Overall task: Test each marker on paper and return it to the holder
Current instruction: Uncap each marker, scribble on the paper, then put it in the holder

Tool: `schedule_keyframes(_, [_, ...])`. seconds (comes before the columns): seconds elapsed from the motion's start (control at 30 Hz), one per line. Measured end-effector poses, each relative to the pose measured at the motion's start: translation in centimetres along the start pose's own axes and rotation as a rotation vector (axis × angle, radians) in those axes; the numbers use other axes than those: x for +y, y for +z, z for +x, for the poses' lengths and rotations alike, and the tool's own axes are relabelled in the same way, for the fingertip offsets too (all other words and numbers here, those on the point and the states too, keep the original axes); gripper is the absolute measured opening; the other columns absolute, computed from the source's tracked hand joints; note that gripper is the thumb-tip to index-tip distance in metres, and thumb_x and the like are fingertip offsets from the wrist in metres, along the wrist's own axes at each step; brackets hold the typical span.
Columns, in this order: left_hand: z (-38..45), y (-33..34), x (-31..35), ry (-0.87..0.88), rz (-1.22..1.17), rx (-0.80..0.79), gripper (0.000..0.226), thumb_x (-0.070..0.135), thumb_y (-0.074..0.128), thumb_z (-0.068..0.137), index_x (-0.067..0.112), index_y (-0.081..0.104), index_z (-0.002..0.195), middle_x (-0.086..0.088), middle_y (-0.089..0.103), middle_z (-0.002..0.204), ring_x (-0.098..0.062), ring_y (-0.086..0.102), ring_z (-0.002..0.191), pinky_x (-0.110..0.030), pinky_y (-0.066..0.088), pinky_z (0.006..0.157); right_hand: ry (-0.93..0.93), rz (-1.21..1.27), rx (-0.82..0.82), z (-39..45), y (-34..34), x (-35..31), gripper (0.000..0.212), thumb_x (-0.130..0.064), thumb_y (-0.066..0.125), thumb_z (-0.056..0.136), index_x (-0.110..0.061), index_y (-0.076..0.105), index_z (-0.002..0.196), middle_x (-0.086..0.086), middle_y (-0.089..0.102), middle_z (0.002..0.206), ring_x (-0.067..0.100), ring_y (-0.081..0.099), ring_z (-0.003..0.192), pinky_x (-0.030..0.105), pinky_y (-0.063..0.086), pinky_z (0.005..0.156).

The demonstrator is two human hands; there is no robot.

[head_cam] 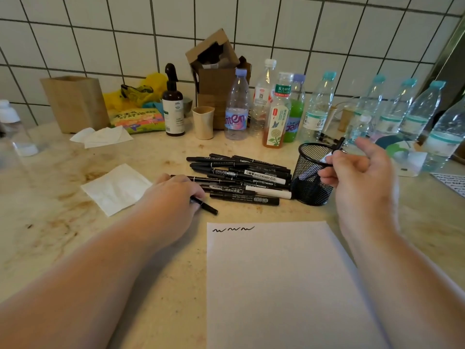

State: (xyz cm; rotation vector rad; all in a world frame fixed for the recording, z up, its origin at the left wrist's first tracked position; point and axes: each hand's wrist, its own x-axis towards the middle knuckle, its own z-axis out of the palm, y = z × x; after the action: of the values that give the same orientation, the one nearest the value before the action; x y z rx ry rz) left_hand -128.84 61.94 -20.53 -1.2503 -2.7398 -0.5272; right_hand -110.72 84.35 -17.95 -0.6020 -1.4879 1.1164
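Paper (pixel 276 280), one sheet, is lying between both forearms, bare counter (pixel 63 217) opening leftward. Left hand (pixel 173 195) is pinching one marker (pixel 205 205) beside the pile of markers (pixel 241 177). Right hand (pixel 359 172) is gripping another marker (pixel 336 147) over the single mesh holder (pixel 310 182).

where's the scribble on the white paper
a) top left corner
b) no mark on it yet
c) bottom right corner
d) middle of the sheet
a: the black wavy scribble sits at the top left corner of the paper, and the rest of the sheet is blank.
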Motion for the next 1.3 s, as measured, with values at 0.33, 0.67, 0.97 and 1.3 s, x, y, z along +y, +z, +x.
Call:
schedule_keyframes(0.33, [-0.2, 0.0, 1.0, 0.089, -0.229, 0.071, 0.015, 0.041, 0.064, 0.090, 0.050, 0.057, 0.081, 0.028, 0.054, 0.084, 0.008, 0.046, 0.091, -0.015, 0.031, 0.065, -0.069, -0.137, -0.515, -3.1, 1.1, -0.5, 0.014, -0.017, 0.071, 0.096, -0.029, 0.074, 0.090, -0.009, 0.065, 0.062, 0.004, 0.058, 0.055, 0.017, 0.048, 0.055])
schedule_keyframes(0.67, [-1.8, -1.0, 3.1, 0.338, -0.266, 0.104, 0.021, 0.067, 0.049, 0.076, 0.055, 0.051, 0.092, 0.041, 0.050, 0.104, 0.011, 0.046, 0.097, -0.014, 0.033, 0.063, 0.152, 0.050, -0.918, -5.1, 2.2, -0.6, 0.018, -0.020, 0.073, 0.083, -0.033, 0.081, 0.093, 0.009, 0.077, 0.077, 0.017, 0.071, 0.064, 0.026, 0.056, 0.063])
schedule_keyframes(0.97, [-1.1, -0.6, 1.0, 0.215, -0.168, -0.013, 0.025, 0.061, 0.059, 0.083, 0.047, 0.064, 0.103, 0.034, 0.058, 0.078, 0.021, 0.044, 0.091, -0.012, 0.034, 0.059, 0.301, 0.187, -0.635, -3.8, 1.4, -0.9, 0.013, -0.011, 0.073, 0.087, -0.019, 0.083, 0.083, 0.007, 0.073, 0.069, 0.013, 0.065, 0.057, 0.021, 0.054, 0.056])
schedule_keyframes(1.3, [-1.9, -1.4, 2.4, 0.361, -0.190, -0.040, 0.032, 0.070, 0.041, 0.077, 0.052, 0.060, 0.094, 0.042, 0.049, 0.099, 0.016, 0.047, 0.087, -0.014, 0.032, 0.055, 0.486, 0.369, -0.814, -4.5, 1.5, -1.7, 0.016, -0.027, 0.076, 0.077, -0.013, 0.081, 0.084, 0.011, 0.069, 0.068, 0.017, 0.062, 0.056, 0.024, 0.052, 0.053])
